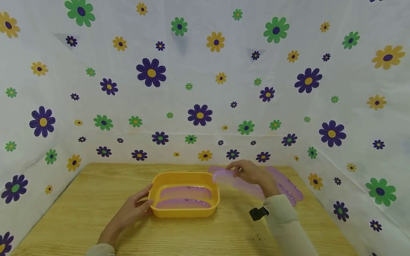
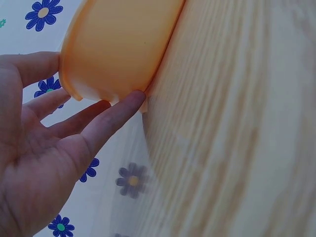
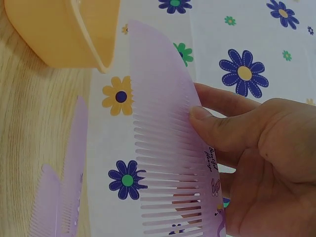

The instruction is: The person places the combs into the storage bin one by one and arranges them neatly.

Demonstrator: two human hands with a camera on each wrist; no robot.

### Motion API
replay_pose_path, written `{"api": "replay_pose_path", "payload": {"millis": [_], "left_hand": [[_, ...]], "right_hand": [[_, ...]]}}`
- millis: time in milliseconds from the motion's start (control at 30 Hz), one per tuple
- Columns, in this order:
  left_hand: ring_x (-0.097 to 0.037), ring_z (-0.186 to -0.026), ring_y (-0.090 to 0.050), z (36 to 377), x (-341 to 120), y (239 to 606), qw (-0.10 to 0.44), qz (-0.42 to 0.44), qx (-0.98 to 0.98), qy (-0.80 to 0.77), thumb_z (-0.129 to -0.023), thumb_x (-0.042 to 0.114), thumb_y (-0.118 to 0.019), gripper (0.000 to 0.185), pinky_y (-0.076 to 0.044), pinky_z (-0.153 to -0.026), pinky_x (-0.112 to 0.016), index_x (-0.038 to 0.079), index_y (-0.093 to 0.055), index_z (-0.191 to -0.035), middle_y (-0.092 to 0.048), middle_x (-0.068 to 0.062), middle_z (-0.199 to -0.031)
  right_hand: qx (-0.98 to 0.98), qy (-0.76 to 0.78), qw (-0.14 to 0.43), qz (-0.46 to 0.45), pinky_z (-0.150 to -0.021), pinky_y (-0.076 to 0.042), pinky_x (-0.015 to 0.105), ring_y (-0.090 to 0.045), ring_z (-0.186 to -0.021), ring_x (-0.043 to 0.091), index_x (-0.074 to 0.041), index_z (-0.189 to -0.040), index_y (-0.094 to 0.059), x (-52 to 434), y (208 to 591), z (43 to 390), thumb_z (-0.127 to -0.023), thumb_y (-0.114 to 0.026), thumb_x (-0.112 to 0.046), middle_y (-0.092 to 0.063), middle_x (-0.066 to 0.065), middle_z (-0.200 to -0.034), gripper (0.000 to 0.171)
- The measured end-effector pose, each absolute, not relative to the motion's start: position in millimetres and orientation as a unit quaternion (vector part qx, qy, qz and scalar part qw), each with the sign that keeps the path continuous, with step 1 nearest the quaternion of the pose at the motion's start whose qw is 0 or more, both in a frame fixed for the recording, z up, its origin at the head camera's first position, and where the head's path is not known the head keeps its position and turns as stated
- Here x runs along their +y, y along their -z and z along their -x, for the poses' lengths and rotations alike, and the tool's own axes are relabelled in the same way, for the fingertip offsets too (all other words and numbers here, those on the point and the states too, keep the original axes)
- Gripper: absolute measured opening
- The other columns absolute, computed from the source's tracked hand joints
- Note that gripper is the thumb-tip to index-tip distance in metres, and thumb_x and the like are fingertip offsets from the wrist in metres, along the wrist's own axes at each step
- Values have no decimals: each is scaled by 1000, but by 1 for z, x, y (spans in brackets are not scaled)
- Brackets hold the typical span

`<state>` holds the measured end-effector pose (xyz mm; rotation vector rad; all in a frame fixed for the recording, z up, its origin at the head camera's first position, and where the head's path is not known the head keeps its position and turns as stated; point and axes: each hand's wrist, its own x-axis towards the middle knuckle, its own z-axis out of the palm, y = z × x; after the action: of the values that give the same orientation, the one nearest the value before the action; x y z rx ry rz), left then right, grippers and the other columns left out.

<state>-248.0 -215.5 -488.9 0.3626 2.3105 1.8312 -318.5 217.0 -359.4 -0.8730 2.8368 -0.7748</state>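
A yellow plastic tub [image 1: 184, 213] sits on the table with two purple combs [image 1: 185, 192] lying side by side inside. My left hand [image 1: 136, 206] holds the tub's left end; in the left wrist view its fingers [image 2: 116, 116] span the outer wall from rim to base. Just right of the tub, my right hand [image 1: 251, 172] pinches a translucent purple comb [image 3: 163, 94] by its spine. Its thumb [image 3: 217, 128] presses one face, fingers behind, and the teeth face away from the palm. Small printed pictures and lettering decorate the spine.
More purple combs [image 1: 285, 181] lie on the wooden table [image 1: 96, 199] beyond the right forearm. Another comb's end [image 1: 212, 169] shows behind the tub's far right corner. A white sheet with flower prints [image 1: 192, 96] encloses the back and both sides. Dark specks mark the front right.
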Motion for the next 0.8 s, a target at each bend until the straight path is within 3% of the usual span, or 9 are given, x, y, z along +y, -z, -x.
{"api": "replay_pose_path", "payload": {"millis": [233, 567, 800], "left_hand": [[-51, -139, -50, 248, -216, 490, 86, -125, 771, -618, -107, 18, -58, 69, -63, -94, -39, 10, -22, -165, -31, -35, -161], [-52, -139, -49, 249, -218, 491, 86, -137, 771, -616, -107, 20, -57, 70, -63, -94, -39, 9, -20, -165, -30, -37, -160], [-54, -139, -49, 249, -218, 491, 81, -145, 773, -612, -107, 22, -58, 71, -63, -94, -39, 7, -20, -165, -30, -38, -159]], "right_hand": [[924, 247, 44, 290, -81, -58, 34, -60, -88, 19, -3, -122, -72, 206, 360, 320, -96, -57, 10, -72, 18, -107, 33], [917, 243, 38, 314, -88, -61, 40, -63, -90, 20, -4, -120, -73, 192, 362, 321, -95, -58, 11, -74, 17, -108, 33], [914, 248, 37, 319, -93, -60, 40, -64, -99, 23, -4, -122, -73, 183, 365, 322, -96, -57, 11, -71, 18, -127, 34]]}}
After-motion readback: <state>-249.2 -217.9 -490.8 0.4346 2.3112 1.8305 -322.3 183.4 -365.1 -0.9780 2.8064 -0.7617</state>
